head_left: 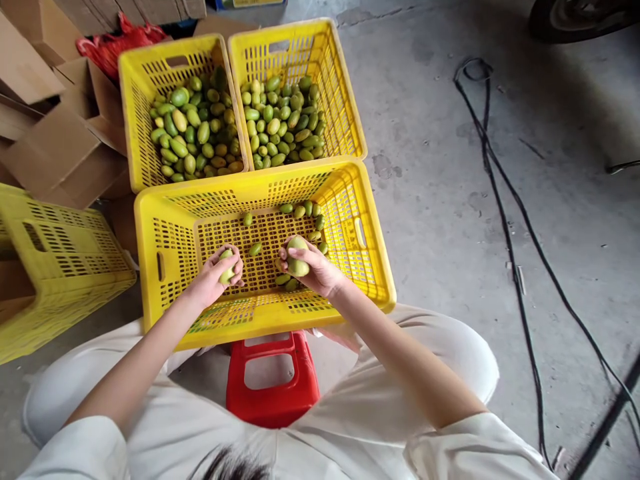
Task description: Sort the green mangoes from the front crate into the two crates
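Observation:
My left hand (215, 277) is closed around a green oval fruit (227, 267), mango-like in shape, over the left part of the front yellow crate (375, 247). My right hand (317, 268) grips another pale green oval fruit (298, 259) above the crate's right half. Part of a further fruit may show behind its fingers, but I cannot make it out. Below the hands, several loose green fruits (255, 249) lie on the crate's slotted floor, mostly toward the right side.
Behind stand a left yellow crate (205, 53) and a right yellow crate (325, 53), both holding many green and yellowish fruits. Cardboard boxes (55, 153) and another yellow crate (75, 247) are at left. A red stool (273, 397) is between my legs. Black cable (505, 233) crosses the floor.

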Motion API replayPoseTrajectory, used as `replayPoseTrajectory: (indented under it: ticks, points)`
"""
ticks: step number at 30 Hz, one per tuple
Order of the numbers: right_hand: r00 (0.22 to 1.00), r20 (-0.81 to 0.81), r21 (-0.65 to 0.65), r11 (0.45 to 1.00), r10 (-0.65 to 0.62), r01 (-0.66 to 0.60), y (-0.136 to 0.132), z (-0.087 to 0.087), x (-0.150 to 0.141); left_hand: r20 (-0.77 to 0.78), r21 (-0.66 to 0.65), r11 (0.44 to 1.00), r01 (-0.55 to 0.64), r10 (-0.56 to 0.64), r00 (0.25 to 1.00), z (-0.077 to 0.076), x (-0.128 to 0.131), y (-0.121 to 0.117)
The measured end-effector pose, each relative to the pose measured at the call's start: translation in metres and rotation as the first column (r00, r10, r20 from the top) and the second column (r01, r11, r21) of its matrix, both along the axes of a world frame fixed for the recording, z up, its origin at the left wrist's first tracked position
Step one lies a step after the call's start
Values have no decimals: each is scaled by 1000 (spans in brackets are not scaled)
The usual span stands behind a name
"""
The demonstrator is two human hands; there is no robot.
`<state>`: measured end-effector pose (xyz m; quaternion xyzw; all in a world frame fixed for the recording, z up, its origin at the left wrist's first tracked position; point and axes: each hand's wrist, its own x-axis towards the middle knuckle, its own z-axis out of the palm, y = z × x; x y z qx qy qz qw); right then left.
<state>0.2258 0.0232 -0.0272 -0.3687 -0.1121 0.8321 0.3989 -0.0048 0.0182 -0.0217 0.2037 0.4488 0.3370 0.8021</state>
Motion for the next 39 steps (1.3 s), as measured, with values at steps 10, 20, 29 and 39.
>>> replayPoseTrajectory:
  ticks: [10, 20, 29, 39]
  points:
    - [576, 812, 245, 841, 93, -482, -14, -22, -9, -155, -127, 985, 120, -139, 978, -7, 8, -5]
    - [993, 78, 12, 996, 89, -91, -4, -2, -5, 108, -120, 984, -134, 147, 983, -4, -3, 3]
    - [988, 146, -141, 989, 55, -34, -2, -12, -4, 27, -96, 995, -3, 6, 1000, -6, 4, -3]
    - [1000, 5, -107, 994, -8, 9, 0, -4, -3, 17, -257, 954, -152, 162, 987, 2, 5, 2]
